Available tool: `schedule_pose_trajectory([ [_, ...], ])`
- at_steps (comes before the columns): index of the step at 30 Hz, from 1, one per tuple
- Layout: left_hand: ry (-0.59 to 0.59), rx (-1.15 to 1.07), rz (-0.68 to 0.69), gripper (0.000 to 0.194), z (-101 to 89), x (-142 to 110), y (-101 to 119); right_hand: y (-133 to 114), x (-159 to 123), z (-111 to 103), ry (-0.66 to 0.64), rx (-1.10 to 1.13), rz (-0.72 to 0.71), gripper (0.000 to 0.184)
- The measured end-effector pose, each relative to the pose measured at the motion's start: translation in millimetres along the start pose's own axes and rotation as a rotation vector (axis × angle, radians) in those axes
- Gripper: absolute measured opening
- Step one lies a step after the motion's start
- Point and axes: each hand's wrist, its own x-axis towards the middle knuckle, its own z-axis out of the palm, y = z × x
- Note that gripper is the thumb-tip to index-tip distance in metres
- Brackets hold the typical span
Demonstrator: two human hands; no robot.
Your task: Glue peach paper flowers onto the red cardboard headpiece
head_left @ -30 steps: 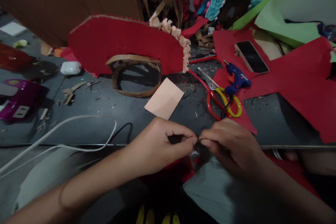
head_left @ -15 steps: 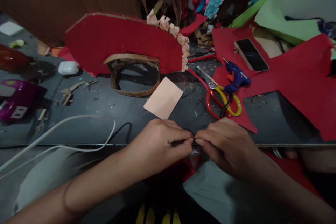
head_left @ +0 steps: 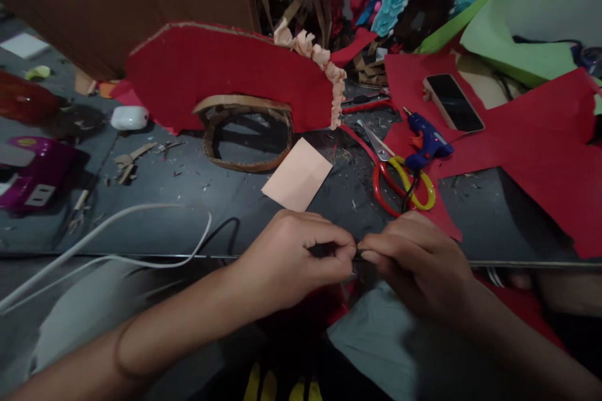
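Observation:
My left hand (head_left: pixel 301 257) and my right hand (head_left: pixel 414 257) meet fingertip to fingertip at the table's front edge. Both are closed in a pinch; whatever lies between the fingers is tiny, dark and too small to name. Just beyond my left hand lies a peach paper rectangle (head_left: pixel 297 174). Past my right hand are scissors (head_left: pixel 399 178) with one red and one yellow handle, and a blue glue gun (head_left: pixel 427 141). Behind the paper stands a red-covered cardboard piece (head_left: pixel 226 69) with a cardboard ring (head_left: pixel 249 166) at its base and crinkled peach paper (head_left: pixel 324 59) along its right edge.
Red paper sheets (head_left: pixel 540 138) with a phone (head_left: pixel 454 103) spread over the right. A purple device (head_left: pixel 37 172), a white earbud case (head_left: pixel 129 118) and a white cable (head_left: pixel 103 225) are on the left. A large cardboard sheet (head_left: pixel 141 0) and a turquoise flower decoration (head_left: pixel 392 3) stand behind.
Both hands stay pinched together at the table edge, with only small shifts of the fingertips. The view moves slightly; the things on the table keep their places.

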Motion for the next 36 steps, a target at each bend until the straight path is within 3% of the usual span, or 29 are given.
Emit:
schedule_pose_trajectory([
  [11,0.086,-0.165,-0.133,0.010,-2.3,0,4,2,-2,-3,0.077,-0.003,-0.001,0.011],
  [20,0.035,-0.134,-0.074,0.007,-4.8,1,4,2,0,0,0.080,-0.014,0.015,0.009],
  [31,-0.180,-0.044,-0.100,0.006,-8.7,1,-1,3,-2,6,-0.031,-0.092,-0.073,0.011],
  [36,-0.168,0.003,-0.033,0.007,-2.4,-1,-4,4,-2,6,-0.049,-0.123,-0.063,0.012],
])
